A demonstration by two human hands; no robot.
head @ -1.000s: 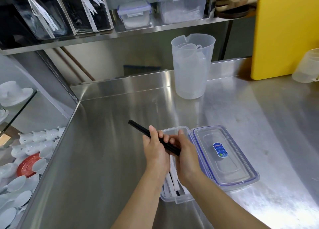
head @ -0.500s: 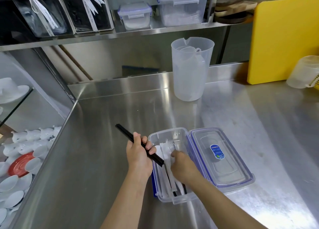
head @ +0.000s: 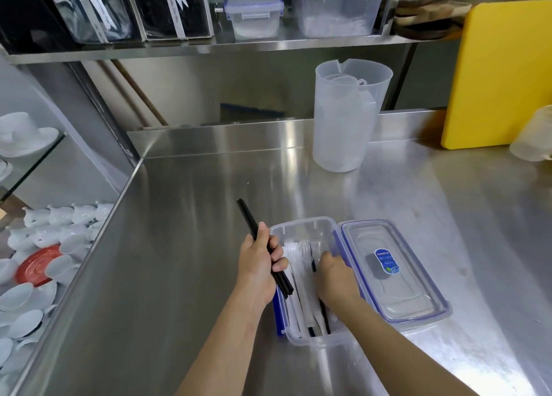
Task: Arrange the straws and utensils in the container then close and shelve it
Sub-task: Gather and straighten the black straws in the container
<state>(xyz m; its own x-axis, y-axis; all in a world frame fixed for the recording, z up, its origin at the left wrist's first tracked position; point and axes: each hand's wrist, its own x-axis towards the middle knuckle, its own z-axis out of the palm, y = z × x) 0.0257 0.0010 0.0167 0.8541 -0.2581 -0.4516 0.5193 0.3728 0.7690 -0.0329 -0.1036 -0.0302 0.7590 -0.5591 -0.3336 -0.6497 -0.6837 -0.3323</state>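
A clear plastic container (head: 301,227) with blue clips stands open on the steel counter. Its clear lid (head: 397,279), with a blue label, lies flat to its right. Inside lie white wrapped straws (head: 300,279), clear plastic forks (head: 303,246) and a black straw. My left hand (head: 260,264) grips a bundle of black straws (head: 249,216) at the container's left edge, their far ends pointing up and left. My right hand (head: 334,276) reaches into the container's right side, fingers down among the contents; what it touches is hidden.
A tall translucent jug (head: 346,118) stands behind the container. A yellow cutting board (head: 501,73) leans at the back right beside another jug (head: 534,139). The shelf (head: 209,47) above holds lidded boxes. White crockery (head: 44,246) fills a lower level past the counter's left edge.
My right hand has let go of the black straws and gone down into the container. My left hand now holds the bundle alone, at the container's left side.
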